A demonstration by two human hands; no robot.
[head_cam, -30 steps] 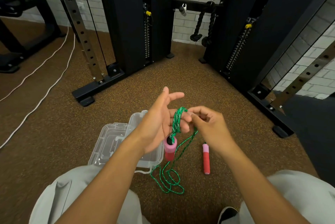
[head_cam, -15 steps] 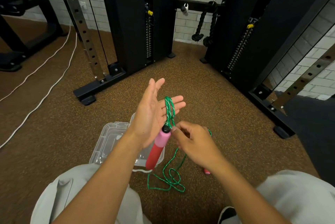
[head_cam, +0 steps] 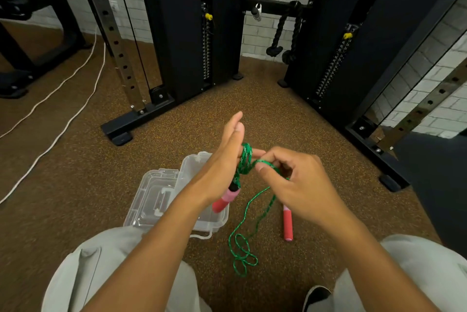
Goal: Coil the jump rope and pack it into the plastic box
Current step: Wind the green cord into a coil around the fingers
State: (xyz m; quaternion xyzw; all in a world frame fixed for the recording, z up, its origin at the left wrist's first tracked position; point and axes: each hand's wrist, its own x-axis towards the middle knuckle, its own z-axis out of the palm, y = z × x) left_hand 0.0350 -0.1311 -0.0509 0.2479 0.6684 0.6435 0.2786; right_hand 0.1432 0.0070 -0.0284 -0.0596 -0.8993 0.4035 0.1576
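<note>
Coiling in progress: the left hand (head_cam: 222, 167), flat and open, carries green jump rope (head_cam: 243, 160) turns around its fingers, one pink handle (head_cam: 225, 202) hanging below; the right hand (head_cam: 290, 180) pinches the rope. Next, probably another wrap (slack and second handle (head_cam: 288, 223) lie on the floor). The plastic box (head_cam: 174, 200) stands open; contents unclear.

Bare brown floor (head_cam: 207, 125) lies open ahead of both hands, up to the black machine bases (head_cam: 137, 122). Low down, the open clear box (head_cam: 161, 200) sits under the left forearm. Loose green rope (head_cam: 242, 253) and a red handle (head_cam: 288, 223) clutter the floor between the knees. Machine frames (head_cam: 379, 150) wall the right side.
</note>
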